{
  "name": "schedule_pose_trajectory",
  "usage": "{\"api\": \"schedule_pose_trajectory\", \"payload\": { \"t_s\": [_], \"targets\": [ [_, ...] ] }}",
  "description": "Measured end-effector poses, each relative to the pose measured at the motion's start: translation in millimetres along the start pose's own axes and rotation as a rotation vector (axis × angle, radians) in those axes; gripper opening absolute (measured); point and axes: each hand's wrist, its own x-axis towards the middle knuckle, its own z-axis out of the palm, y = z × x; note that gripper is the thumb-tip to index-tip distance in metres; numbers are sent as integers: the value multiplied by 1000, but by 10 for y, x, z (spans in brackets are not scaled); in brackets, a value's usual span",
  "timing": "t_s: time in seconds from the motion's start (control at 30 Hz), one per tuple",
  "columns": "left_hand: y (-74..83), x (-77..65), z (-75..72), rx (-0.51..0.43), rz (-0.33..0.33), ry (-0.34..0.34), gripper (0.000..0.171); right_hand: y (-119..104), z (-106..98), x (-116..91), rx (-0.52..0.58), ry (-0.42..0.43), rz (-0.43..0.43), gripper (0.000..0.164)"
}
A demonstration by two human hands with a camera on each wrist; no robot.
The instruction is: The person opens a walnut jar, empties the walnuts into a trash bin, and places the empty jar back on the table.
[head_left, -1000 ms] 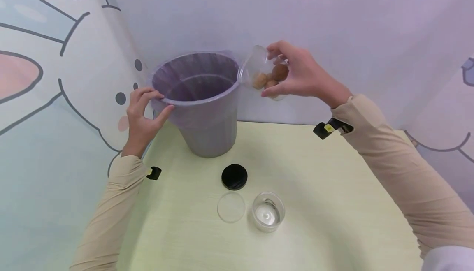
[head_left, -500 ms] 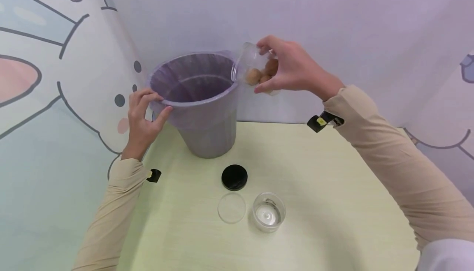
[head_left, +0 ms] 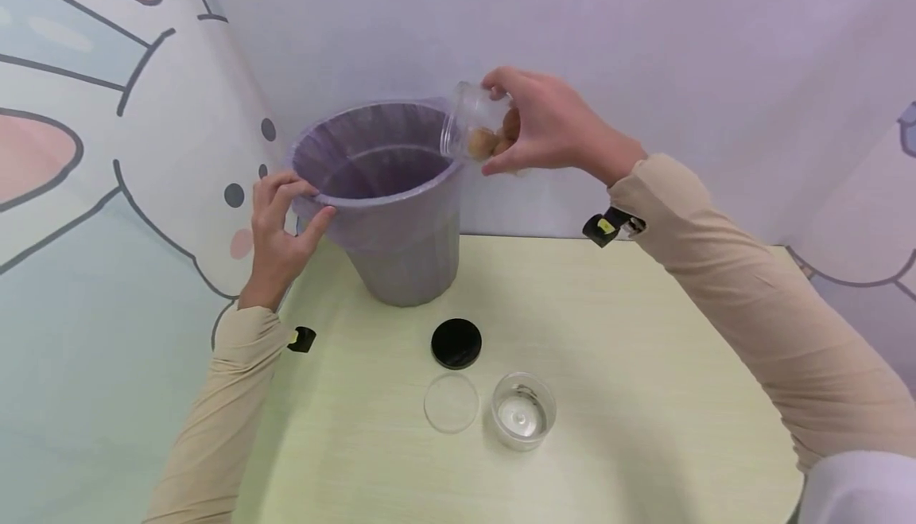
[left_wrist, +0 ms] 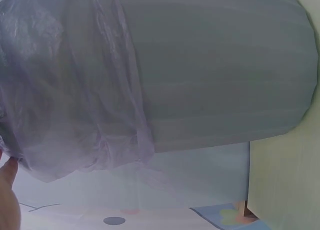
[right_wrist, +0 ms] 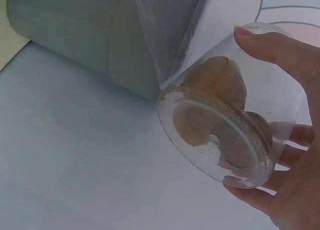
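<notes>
My right hand (head_left: 547, 122) grips a clear plastic jar (head_left: 468, 114), tipped on its side with its mouth over the right part of the bin's rim. Several round brown pieces (right_wrist: 217, 82) lie inside the jar, gathered toward its base in the right wrist view. The grey trash bin (head_left: 411, 262) stands upright, lined with a thin purple plastic bag (left_wrist: 75, 89) folded over the rim. On the bin's near left rim, my left hand (head_left: 279, 230) pinches the bag-covered edge between thumb and fingers. In the left wrist view only a bit of that hand shows at the left edge.
On the pale yellow table (head_left: 608, 333) lie a black round lid (head_left: 456, 343) and a clear disc (head_left: 451, 403). Beside the disc stands a second clear jar (head_left: 523, 413), upright and without a lid. A wall with rabbit drawings (head_left: 179, 110) rises close on the left.
My right hand has moved left with the jar, bringing its mouth over the bin's rim and tipping it further. The brown pieces stay inside. My left hand keeps its place.
</notes>
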Motion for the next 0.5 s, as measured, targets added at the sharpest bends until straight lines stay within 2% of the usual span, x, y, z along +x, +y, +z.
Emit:
{"api": "schedule_pose_trajectory", "payload": {
  "t_s": [0.27, 0.5],
  "targets": [
    [-318, -64, 15, 9, -18, -6, 36, -52, 48, 75, -108, -11, -12, 89],
    [-379, -72, -1, 9, -31, -26, 38, -91, 91, 132, -227, 29, -50, 86]
  ]
}}
